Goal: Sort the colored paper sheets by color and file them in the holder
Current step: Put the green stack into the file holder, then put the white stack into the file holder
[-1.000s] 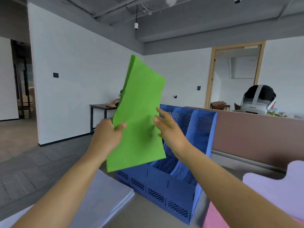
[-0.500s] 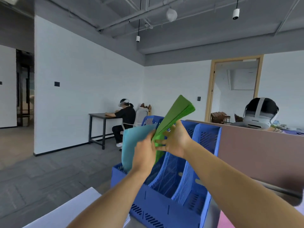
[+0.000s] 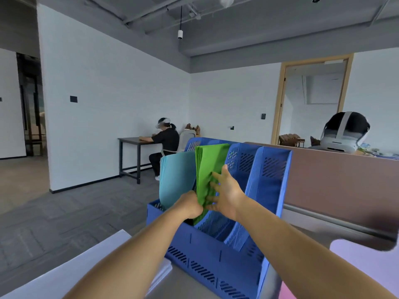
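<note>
A blue slotted file holder (image 3: 218,253) stands on the desk in front of me. A stack of light blue sheets (image 3: 176,180) leans in its leftmost slot. The green sheets (image 3: 208,169) stand upright in the second slot. My left hand (image 3: 189,207) grips the green stack's lower left edge. My right hand (image 3: 227,196) lies against its right face with fingers spread and nearly straight. The two slots on the right hold nothing I can see.
A white stack of paper (image 3: 71,275) lies at the lower left, lilac sheets (image 3: 364,268) at the lower right and a pink sheet (image 3: 287,293) by the holder's corner. A brown partition (image 3: 336,180) runs behind the holder. A person sits at a far desk (image 3: 133,140).
The green sheets went from held up in the air, to tilted over the holder, to standing inside the second slot. Both hands followed them down.
</note>
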Demonstrator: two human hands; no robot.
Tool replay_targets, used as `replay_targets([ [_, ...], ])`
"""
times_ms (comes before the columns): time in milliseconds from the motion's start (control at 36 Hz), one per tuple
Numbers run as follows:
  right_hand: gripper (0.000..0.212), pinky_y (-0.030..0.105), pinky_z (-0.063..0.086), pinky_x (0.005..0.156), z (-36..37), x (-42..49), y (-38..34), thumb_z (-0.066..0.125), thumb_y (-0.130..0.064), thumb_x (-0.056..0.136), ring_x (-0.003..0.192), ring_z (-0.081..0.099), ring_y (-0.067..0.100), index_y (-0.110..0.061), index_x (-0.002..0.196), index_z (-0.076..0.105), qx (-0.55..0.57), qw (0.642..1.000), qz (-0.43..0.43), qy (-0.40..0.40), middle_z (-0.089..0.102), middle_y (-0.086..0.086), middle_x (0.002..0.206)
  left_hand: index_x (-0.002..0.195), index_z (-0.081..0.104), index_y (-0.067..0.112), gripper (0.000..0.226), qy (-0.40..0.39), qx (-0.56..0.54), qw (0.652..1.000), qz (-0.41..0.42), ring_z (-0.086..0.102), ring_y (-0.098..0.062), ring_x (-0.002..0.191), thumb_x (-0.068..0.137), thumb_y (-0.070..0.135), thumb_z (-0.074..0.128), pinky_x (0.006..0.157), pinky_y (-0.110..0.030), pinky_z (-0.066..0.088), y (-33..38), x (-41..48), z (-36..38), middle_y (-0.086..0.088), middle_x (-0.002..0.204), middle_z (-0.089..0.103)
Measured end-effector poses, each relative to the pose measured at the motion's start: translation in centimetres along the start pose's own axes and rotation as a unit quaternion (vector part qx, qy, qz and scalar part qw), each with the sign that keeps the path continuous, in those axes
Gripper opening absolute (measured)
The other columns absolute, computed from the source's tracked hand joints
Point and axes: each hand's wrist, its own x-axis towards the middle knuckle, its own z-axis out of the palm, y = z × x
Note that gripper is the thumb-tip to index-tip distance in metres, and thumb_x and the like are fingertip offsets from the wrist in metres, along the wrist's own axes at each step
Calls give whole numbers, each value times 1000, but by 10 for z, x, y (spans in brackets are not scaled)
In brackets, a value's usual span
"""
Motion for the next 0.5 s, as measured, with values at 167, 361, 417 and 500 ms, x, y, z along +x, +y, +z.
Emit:
replay_targets([
  [167, 59, 53, 35, 109, 8, -27, 7, 30, -53, 101, 136, 40, 37, -13, 142, 44, 58, 998, 11, 39, 43, 8, 149, 111, 61, 8, 28, 48, -43, 997, 42, 62, -22, 95, 84, 1, 60, 74, -27, 48, -1, -16, -9, -8, 104, 66],
  [361, 25, 41, 49, 95, 23, -90, 42, 47, -17, 100, 111, 59, 27, -6, 116, 63, 98, 991, -60, 74, 62, 7, 118, 122, 63, 24, 41, 117, -181, 959, 183, 65, -1, 102, 94, -2, 51, 90, -19, 49, -25, -83, -47, 13, 116, 66],
  [417, 26, 41, 48, 96, 29, -103, 59, 48, -12, 99, 113, 59, 28, -4, 121, 60, 121, 990, -43, 58, 62, 8, 115, 114, 67, 23, 37, 146, -194, 953, 182, 66, 2, 100, 93, -3, 52, 91, -17, 49, -47, -102, -55, 13, 110, 69],
  [500, 25, 43, 47, 99, 43, -114, 89, 45, -10, 100, 116, 57, 32, -4, 120, 58, 132, 991, 16, 22, 61, 12, 121, 100, 71, 21, 33, 177, -178, 960, 127, 68, 3, 88, 91, -5, 54, 85, -15, 51, -92, -123, -57, 12, 98, 73],
])
